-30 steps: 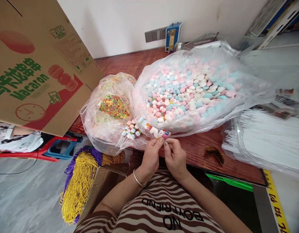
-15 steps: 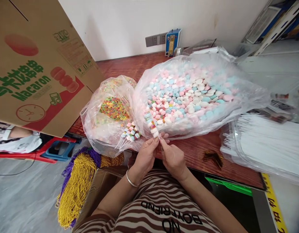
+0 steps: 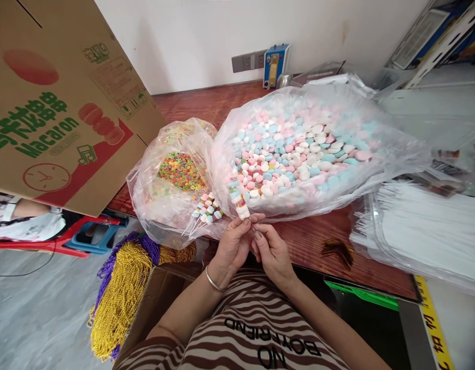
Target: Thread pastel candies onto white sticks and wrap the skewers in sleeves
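A candy skewer in a clear printed wrapper (image 3: 238,196) stands tilted at the table's front edge, its pale candy pieces stacked under the plastic. My left hand (image 3: 234,241) is closed around its lower end, thumb and fingers pinching just below the bottom piece. Close beside it, my right hand (image 3: 274,252) pinches at the same end, where a thin reddish strip (image 3: 253,225) shows between the fingertips. The stick is hidden by my fingers. Several finished-looking candy skewers (image 3: 208,208) lie left of my hands, on the plastic bag's edge.
A large bag of pastel candies (image 3: 299,149) and a bag of colourful ring candies (image 3: 181,172) cover the table's middle. White sticks (image 3: 426,226) and gold-brown strips (image 3: 338,251) lie right. A cardboard box (image 3: 68,103) stands left; bead strings (image 3: 124,298) hang below.
My right hand has shifted slightly and its fingers have curled in more at the wrapper's lower end. The reddish strip now shows there. My left hand keeps its hold.
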Available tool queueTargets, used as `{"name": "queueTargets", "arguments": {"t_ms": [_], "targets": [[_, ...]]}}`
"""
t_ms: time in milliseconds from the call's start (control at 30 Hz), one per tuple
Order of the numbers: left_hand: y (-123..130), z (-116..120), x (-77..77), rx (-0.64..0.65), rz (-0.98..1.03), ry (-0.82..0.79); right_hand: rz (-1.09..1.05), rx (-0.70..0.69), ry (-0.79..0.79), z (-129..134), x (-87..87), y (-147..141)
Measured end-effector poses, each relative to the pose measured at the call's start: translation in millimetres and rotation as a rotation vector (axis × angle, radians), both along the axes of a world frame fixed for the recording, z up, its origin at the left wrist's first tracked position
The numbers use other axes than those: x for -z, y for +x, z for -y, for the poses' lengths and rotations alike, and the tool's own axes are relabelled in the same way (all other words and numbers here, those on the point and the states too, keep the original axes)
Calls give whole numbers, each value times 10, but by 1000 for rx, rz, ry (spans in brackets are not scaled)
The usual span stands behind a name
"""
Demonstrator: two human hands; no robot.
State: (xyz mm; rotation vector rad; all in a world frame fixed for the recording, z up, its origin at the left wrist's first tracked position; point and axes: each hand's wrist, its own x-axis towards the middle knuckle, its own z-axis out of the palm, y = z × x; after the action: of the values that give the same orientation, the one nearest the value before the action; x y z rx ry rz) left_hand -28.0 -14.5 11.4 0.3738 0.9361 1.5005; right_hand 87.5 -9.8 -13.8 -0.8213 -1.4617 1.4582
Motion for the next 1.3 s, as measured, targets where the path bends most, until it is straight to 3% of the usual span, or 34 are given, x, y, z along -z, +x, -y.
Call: {"name": "queueTargets", "arguments": {"t_ms": [100,233,367,467,700,900,1000,1067,1133,1233,1300], "targets": [[54,-2,31,-40,-94,-45,56,76,-15,-39,-71,-31],[116,12,61,-111,-188,22,-32,108,-134,-82,-57,-75],[69,48,41,101,-68,76,-221,77,-283,-67,46,-96],[21,66,30,180,13,91,-315,14,-379,-50,64,-98],[-30,49,85,80,-79,10,-378,-155,-632,-99,-73,-70],[-151,87,48,217,-153,20,-417,-444,-791,-124,-121,-3],[-135,56,54,223,-206,15,-423,-473,-818,-159,-83,2],[-111,28,78,163,-250,15,-334,-404,-737,-169,-86,45],[-119,-5,103,78,-280,23,-112,-259,-503,-154,-187,174],[-227,-72,120,-48,-321,44,238,-102,-26,-124,-580,581],[-326,-121,117,-105,-353,61,276,-183,105,-192,-933,966]]}}
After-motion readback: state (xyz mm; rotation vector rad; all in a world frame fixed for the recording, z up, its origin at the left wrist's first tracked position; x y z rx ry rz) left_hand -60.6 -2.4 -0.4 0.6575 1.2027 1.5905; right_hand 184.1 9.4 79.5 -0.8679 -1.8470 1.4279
